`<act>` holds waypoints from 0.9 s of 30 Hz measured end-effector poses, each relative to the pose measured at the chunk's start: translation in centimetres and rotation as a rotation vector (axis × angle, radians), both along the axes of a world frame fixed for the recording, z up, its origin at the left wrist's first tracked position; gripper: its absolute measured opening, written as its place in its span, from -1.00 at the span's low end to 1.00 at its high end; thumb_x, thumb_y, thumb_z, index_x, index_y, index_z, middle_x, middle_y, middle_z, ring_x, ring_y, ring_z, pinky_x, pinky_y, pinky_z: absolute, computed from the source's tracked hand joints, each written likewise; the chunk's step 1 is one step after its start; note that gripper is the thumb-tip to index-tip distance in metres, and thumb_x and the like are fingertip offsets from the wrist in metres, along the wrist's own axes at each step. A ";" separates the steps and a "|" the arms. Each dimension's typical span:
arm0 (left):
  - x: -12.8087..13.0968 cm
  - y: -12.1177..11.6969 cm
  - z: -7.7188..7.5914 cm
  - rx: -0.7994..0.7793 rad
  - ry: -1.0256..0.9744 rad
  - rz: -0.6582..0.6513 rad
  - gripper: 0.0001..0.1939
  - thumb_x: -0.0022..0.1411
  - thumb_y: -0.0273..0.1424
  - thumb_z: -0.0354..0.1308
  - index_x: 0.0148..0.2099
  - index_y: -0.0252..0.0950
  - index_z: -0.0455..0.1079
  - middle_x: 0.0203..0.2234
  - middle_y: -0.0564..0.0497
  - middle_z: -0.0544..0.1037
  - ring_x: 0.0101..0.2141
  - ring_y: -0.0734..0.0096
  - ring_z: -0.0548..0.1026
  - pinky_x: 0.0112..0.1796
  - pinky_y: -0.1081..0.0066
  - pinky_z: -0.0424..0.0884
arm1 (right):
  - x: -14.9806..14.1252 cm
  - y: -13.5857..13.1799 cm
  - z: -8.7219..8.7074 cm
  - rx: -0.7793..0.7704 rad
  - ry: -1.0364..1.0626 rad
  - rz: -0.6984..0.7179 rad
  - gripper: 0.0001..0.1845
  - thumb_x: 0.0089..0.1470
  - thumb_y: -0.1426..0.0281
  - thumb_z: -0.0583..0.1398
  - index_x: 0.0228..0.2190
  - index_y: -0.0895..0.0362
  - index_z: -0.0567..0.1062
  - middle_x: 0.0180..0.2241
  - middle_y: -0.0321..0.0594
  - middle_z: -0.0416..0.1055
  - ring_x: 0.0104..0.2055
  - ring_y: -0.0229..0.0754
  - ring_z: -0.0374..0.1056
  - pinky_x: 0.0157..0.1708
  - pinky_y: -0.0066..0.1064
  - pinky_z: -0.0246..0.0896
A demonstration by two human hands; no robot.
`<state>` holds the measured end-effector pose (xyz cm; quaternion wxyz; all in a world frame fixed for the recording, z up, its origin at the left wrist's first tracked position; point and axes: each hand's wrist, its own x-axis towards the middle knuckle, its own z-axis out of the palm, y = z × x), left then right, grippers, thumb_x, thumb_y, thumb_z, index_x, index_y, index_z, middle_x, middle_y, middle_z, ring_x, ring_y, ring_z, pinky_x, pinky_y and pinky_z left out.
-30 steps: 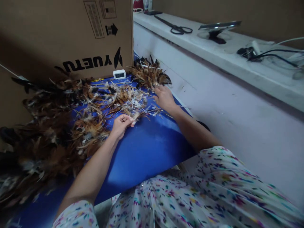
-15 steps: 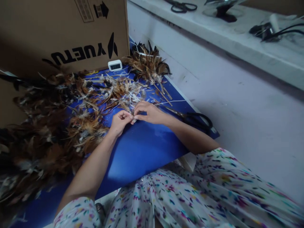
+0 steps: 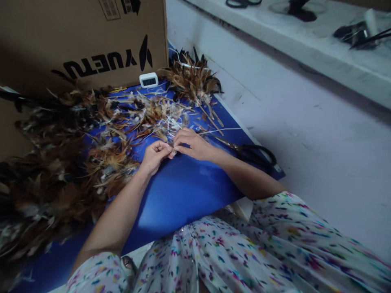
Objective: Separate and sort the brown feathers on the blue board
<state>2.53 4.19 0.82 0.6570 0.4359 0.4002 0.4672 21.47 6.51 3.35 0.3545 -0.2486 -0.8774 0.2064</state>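
My left hand (image 3: 155, 156) is closed in a pinch on a small feather tuft (image 3: 174, 152), pale and mostly hidden by the fingers. Against it, the thumb and fingers of my right hand (image 3: 194, 145) pinch the same tuft from the other side. Both hands are just above the blue tabletop (image 3: 174, 191). Right behind them lie loose brown and white feathers (image 3: 152, 112) tangled with white string (image 3: 171, 123).
Brown feather heaps (image 3: 55, 179) cover the left side. A feather bundle (image 3: 195, 79) on sticks lies by the wall. Black-handled scissors (image 3: 259, 156) rest at the right edge. A small white digital display (image 3: 148, 80) stands before a cardboard box (image 3: 104, 36).
The view has shifted slightly. My hands stay together on the tuft, with only a small shift of the right fingers.
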 end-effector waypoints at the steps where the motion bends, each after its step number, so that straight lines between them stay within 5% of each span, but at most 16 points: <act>1: 0.0 0.0 0.0 -0.009 -0.002 0.002 -0.66 -0.14 -0.29 0.44 -0.44 -0.34 0.36 -0.63 0.04 0.53 -0.59 0.52 0.46 -0.49 0.50 0.39 | 0.0 -0.1 0.0 0.025 -0.015 -0.008 -0.84 0.20 0.38 0.12 -0.38 0.15 0.45 -0.32 -0.18 0.41 -0.17 -0.18 0.27 -0.07 -0.24 0.12; 13: 0.1 0.2 -0.2 -0.086 -0.027 0.050 -0.65 -0.27 -0.36 0.45 -0.49 -0.33 0.33 -0.64 0.10 0.48 -0.61 0.54 0.45 -0.51 0.49 0.42 | -0.5 -0.5 -0.5 0.227 -0.097 -0.043 -0.80 0.24 0.35 0.07 -0.35 0.11 0.47 -0.27 -0.19 0.46 -0.10 -0.13 0.25 0.01 -0.15 0.03; 27: -0.3 0.2 0.3 0.017 0.044 0.017 -0.64 -0.23 -0.34 0.46 -0.45 -0.34 0.35 -0.59 0.07 0.50 -0.60 0.56 0.44 -0.48 0.49 0.42 | -0.5 -0.4 -1.4 -0.482 0.102 0.020 -0.78 0.03 0.50 0.15 -0.21 0.18 0.43 -0.33 -0.24 0.53 -0.28 -0.26 0.46 -0.20 -0.36 0.32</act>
